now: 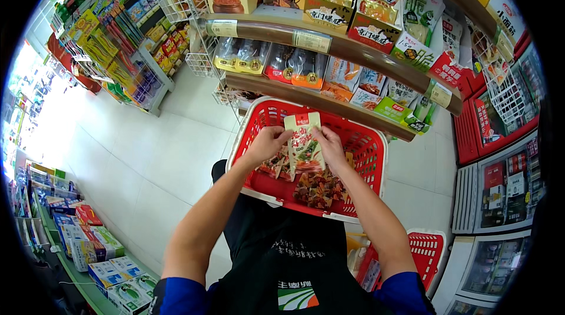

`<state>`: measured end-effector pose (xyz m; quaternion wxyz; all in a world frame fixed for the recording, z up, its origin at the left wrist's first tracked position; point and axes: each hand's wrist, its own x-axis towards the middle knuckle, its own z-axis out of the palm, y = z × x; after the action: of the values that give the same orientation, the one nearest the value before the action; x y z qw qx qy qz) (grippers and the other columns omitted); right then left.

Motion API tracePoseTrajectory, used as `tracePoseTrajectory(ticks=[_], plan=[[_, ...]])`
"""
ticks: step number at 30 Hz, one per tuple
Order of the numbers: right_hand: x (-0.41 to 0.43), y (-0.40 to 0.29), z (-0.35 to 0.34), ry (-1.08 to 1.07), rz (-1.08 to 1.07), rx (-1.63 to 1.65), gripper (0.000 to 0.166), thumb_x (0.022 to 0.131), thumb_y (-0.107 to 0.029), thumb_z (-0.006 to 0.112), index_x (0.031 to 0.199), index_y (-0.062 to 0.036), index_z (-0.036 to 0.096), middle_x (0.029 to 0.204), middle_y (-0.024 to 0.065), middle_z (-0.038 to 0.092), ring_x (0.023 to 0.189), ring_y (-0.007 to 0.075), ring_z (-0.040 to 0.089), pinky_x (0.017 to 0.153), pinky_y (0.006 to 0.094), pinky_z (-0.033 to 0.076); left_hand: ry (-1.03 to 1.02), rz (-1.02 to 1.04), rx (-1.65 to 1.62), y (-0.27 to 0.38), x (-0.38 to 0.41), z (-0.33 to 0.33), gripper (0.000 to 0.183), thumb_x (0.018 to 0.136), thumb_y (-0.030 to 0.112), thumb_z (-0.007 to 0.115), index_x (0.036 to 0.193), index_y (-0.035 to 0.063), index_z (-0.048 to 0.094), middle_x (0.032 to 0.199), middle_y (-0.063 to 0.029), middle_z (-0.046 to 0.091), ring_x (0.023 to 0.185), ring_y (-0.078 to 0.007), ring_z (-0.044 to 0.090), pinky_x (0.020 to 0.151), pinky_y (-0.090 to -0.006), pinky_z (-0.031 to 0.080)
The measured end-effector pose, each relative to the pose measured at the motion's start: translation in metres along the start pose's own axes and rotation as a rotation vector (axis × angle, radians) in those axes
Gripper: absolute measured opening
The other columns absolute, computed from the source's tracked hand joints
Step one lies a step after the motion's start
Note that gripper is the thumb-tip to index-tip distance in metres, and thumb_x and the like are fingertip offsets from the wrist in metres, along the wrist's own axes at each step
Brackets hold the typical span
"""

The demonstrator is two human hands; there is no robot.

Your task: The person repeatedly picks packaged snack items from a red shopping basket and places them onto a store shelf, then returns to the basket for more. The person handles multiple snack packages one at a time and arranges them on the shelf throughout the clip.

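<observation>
Both hands hold one cream and red snack packet (305, 147) upright by its sides, over a red plastic shopping basket (374, 156) with a white rim. My left hand (268, 144) pinches the packet's left edge. On the opposite edge, my right hand (330, 146) grips it between thumb and fingers. Inside the basket, under the hands, lie more snack packets (317, 189), dark reddish-brown at the right and similar ones (274, 164) at the left. The basket rests at the person's lap, close against the front of the shelves.
Curved store shelves (260, 28) with boxed and bagged snacks stand ahead. Wire baskets (503, 90) hang at their ends. A second red basket (426, 253) is on the right, near glass-fronted coolers (507, 187). Tiled floor (150, 165) and a green shelf (88, 288) with boxes lie left.
</observation>
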<state>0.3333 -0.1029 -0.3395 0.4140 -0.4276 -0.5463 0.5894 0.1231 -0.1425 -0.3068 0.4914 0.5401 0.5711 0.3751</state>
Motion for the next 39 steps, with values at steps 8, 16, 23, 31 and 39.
tracePoseTrajectory(ticks=[8, 16, 23, 31, 39], plan=[[-0.044, -0.092, 0.047, 0.254, -0.491, -0.36, 0.04, 0.103, -0.029, 0.051, 0.077, 0.0012, 0.045, 0.058, 0.0167, 0.043, 0.049, 0.0211, 0.038, 0.049, 0.0375, 0.034, 0.581, 0.253, -0.538, 0.056, -0.045, 0.055, 0.031, 0.105, 0.025, 0.051, 0.09, -0.0007, 0.06, 0.075, 0.0027, 0.055, 0.07, -0.0049, 0.047, 0.062, -0.0253, 0.042], [-0.072, -0.104, 0.039, 0.017, -0.339, -0.057, 0.026, 0.1, -0.024, 0.06, 0.088, -0.0008, 0.06, 0.071, -0.0009, 0.061, 0.065, 0.0064, 0.052, 0.059, 0.0295, 0.042, 0.572, 0.346, -0.494, 0.068, -0.075, 0.044, 0.027, 0.104, 0.018, 0.052, 0.085, 0.0003, 0.059, 0.071, 0.0041, 0.053, 0.068, -0.0035, 0.044, 0.061, -0.0228, 0.04], [-0.043, -0.191, 0.012, -0.344, -0.118, -0.067, 0.022, 0.096, -0.023, 0.067, 0.101, -0.0024, 0.073, 0.086, 0.0044, 0.071, 0.061, 0.0082, 0.061, 0.057, 0.0222, 0.047, 0.333, 0.394, -0.091, 0.116, -0.095, -0.016, 0.021, 0.095, 0.017, 0.067, 0.095, -0.0034, 0.067, 0.073, -0.0025, 0.064, 0.069, -0.0065, 0.055, 0.063, -0.0269, 0.048], [0.008, -0.274, 0.048, -0.198, -0.533, -0.203, 0.022, 0.097, -0.016, 0.065, 0.107, 0.0026, 0.071, 0.089, 0.0081, 0.073, 0.079, 0.0113, 0.068, 0.075, 0.0249, 0.055, 0.352, 0.387, -0.199, 0.15, -0.053, -0.098, 0.021, 0.094, 0.012, 0.066, 0.108, -0.0037, 0.065, 0.094, -0.0054, 0.071, 0.083, -0.0072, 0.064, 0.073, -0.0246, 0.052], [0.095, -0.335, 0.106, -0.107, -0.849, -0.085, 0.028, 0.097, -0.016, 0.065, 0.113, 0.0066, 0.068, 0.101, 0.0101, 0.072, 0.09, 0.0147, 0.069, 0.083, 0.0263, 0.055, 0.88, 1.008, 0.604, 0.21, 0.007, -0.141, 0.05, 0.089, 0.011, 0.066, 0.136, 0.0016, 0.05, 0.136, -0.0188, 0.055, 0.126, -0.0331, 0.053, 0.102, -0.0429, 0.045]])
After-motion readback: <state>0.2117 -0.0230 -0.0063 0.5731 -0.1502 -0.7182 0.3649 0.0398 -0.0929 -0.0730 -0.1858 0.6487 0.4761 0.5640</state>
